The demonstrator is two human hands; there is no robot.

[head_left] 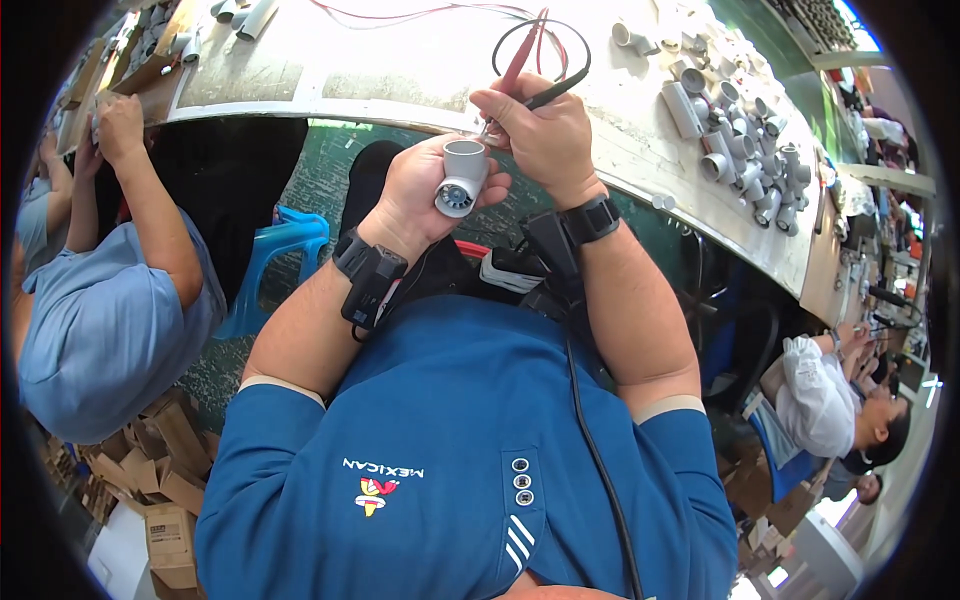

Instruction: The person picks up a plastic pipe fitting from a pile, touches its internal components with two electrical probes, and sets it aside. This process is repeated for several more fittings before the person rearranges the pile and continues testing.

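Observation:
My left hand [412, 188] is closed around a grey elbow- or tee-shaped plastic pipe fitting [463, 168] near the front edge of the table. One round opening of the fitting points up; in the lower one, a dark part with a pale ring shows. My right hand [548, 135], just to the right, pinches a red test probe [517, 62] and a black test probe [560, 88] together. Their tips reach down beside the fitting's upper opening. Whether they touch anything there is too small to tell.
A heap of grey pipe fittings [740, 145] lies on the white table [380, 70] to the right. Red and black leads loop across the back. At left sits a co-worker in light blue [120, 320], near a blue stool [280, 250]. Cardboard boxes [170, 540] stand lower left.

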